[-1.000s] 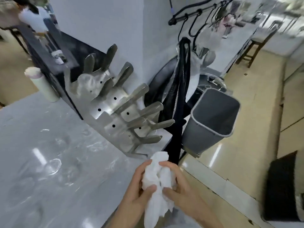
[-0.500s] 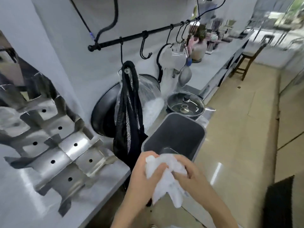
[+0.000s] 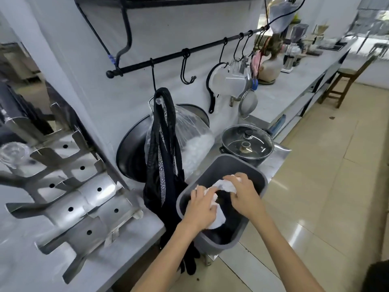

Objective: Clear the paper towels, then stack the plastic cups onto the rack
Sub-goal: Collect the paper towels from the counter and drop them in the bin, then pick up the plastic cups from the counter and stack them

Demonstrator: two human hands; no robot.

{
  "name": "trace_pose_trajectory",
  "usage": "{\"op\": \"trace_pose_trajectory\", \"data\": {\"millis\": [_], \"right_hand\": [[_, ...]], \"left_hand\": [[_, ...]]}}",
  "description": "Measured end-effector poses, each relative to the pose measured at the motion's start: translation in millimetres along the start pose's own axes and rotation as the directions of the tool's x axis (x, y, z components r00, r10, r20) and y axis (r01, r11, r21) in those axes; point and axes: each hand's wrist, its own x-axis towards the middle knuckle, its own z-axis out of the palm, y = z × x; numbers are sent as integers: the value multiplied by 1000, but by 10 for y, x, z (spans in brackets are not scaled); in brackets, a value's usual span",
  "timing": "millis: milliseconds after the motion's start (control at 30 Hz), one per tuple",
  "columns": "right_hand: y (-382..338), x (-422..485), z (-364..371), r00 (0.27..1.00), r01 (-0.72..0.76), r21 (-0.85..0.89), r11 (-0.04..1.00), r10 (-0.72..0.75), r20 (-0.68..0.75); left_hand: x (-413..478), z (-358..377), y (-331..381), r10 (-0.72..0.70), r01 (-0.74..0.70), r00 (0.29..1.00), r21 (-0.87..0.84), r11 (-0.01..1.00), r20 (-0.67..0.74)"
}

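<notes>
A crumpled wad of white paper towels (image 3: 219, 199) hangs over the mouth of a grey plastic bin (image 3: 255, 175). My left hand (image 3: 200, 209) grips its near side and my right hand (image 3: 244, 197) grips its far side, both just above the bin's rim. The metal cup rack (image 3: 80, 203) with angled pegs stands on the grey counter (image 3: 117, 256) to the left. A clear plastic cup (image 3: 12, 153) sits upside down on one of its upper pegs at the far left edge.
A black bag (image 3: 164, 157) and a clear plastic bag (image 3: 189, 142) hang from a wall rail (image 3: 189, 53) beside the bin. A lidded pot (image 3: 247, 144) sits behind the bin, a dark wok leans on the wall. Tiled floor lies to the right, a stool far back.
My view has swung right from the counter and rack toward the bin. Both hands carried the paper towel wad forward from the counter's edge to over the bin's mouth.
</notes>
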Motion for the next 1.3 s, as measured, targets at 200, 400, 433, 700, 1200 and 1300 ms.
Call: {"op": "trace_pose_trajectory", "data": {"millis": [200,400,433,700,1200,1300], "right_hand": [[1,3,75,997,6,-251,968,14,75],[-34,-19,-4,996,20,48,999,-16,-83],[-54,-36,-38,996,22,132,991,-11,-87],[-605,-465,-412,997,-50,470,881,15,77],[-2370,-1142,646,607,115,394,912,-378,699],[-2856,-1314,947,521,186,353,917,-397,756]], "left_hand": [[12,31,2,21,-23,998,33,999,52],[-127,-168,9,40,-55,994,-149,987,-98],[-184,-223,9,35,-60,990,-181,982,-136],[-958,-655,-254,-174,47,919,-340,939,-354],[-3045,-714,-1455,-707,464,619,-567,681,-342],[-3601,-857,-1740,-771,494,521,-608,621,-365]]}}
